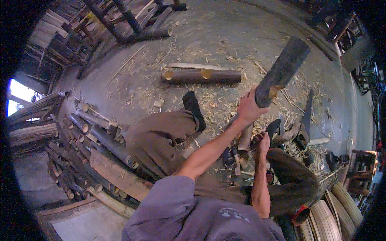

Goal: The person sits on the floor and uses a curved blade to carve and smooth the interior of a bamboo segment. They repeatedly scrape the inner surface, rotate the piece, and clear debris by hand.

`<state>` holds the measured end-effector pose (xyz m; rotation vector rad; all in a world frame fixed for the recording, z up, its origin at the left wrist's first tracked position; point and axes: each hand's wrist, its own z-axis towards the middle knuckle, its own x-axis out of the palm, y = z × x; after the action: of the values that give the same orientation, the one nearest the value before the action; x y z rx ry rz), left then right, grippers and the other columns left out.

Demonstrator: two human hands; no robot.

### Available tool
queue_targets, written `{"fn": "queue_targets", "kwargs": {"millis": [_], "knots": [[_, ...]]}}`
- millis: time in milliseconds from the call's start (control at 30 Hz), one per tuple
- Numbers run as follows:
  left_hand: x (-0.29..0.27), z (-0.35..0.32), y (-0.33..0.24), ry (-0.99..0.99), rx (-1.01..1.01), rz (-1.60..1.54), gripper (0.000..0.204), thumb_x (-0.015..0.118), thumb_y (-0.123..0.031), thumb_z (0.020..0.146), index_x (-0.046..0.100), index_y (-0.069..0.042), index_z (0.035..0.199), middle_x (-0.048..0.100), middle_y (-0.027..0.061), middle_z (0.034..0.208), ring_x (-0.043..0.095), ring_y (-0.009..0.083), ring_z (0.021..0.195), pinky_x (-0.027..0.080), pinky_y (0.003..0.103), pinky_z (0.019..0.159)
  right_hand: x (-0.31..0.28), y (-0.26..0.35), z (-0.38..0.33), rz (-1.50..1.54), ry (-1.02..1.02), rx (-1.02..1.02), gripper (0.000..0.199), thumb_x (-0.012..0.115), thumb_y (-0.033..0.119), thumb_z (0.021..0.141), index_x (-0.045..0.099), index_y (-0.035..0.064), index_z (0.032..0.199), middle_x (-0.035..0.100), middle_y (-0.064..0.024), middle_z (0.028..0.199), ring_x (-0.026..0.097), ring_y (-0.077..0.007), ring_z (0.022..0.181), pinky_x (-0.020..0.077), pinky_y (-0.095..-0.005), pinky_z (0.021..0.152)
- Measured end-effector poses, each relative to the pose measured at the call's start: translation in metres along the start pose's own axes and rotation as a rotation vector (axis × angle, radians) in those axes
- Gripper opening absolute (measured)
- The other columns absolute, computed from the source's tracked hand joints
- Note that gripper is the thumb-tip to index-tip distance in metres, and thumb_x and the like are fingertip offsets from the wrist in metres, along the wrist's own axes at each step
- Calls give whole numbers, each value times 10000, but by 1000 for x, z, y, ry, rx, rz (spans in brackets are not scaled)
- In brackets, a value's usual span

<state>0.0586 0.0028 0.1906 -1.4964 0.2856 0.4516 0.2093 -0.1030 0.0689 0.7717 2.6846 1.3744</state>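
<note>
Dark bamboo section (282, 71): thick, cut end pale, tilted upward, held aloft.

We see a dark grey-green bamboo section (283, 70) with a pale yellow cut end, raised in the left hand (249, 108). On the grey concrete floor (225, 32) at the far side lie two dark brown bamboo logs (201, 76) with golden-yellow cut faces. Straw-coloured shavings (225, 100) speckle the floor. Our trousers (161, 136) are brown, the shirt (181, 213) dull purple-grey, the footwear (194, 108) black. At left, stacked bamboo poles (92, 136) are dark olive with tan ends.
</note>
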Motion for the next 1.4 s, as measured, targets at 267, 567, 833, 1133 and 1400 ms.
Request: {"fn": "queue_targets", "kwargs": {"millis": [267, 567, 833, 1133, 1400], "knots": [[7, 0, 20, -22, -132, -175, 929, 819, -352, 573, 362, -67, 1331, 558, 190, 1179, 567, 341, 1064, 461, 419, 893, 20, -30, -14, -191, 76, 185, 547, 289, 507, 976, 517, 64, 1202, 591, -92, 1117, 583, -218, 946, 484, -395, 783], [-3, 11, 41, -2, -268, -640, 806, 811, -342, 629, 418, 9, 1239, 591, 135, 1116, 594, 235, 983, 470, 356, 863, 26, -29, -9, -537, -40, -104, 603, 275, 466, 990, 603, -25, 1113, 633, -112, 1004, 579, -218, 869, 463, -362, 760], [-7, 22, 58, 136, -415, -726, 763, 800, -346, 647, 439, 16, 1213, 585, 137, 1093, 592, 248, 959, 493, 382, 810, 32, 0, -28, -253, -126, -16, 630, 247, 497, 982, 526, -1, 1248, 575, -155, 1197, 578, -247, 1019, 428, -350, 891], [7, 8, 77, 247, -659, -898, 644, 764, -373, 696, 518, 7, 1154, 592, 122, 1069, 619, 249, 891, 526, 411, 756, 9, 10, -32, -313, 49, -4, 747, 212, 623, 935, 491, 36, 1302, 579, -165, 1209, 584, -278, 1070, 452, -371, 911], [-11, 17, 68, 161, -495, -1173, 595, 742, -363, 746, 503, -61, 1200, 586, 76, 1093, 595, 216, 960, 493, 399, 854, 21, 34, -44, 219, 286, 332, 711, 376, 619, 907, 427, 36, 1309, 575, -97, 1210, 572, -235, 1061, 451, -411, 915]]}}
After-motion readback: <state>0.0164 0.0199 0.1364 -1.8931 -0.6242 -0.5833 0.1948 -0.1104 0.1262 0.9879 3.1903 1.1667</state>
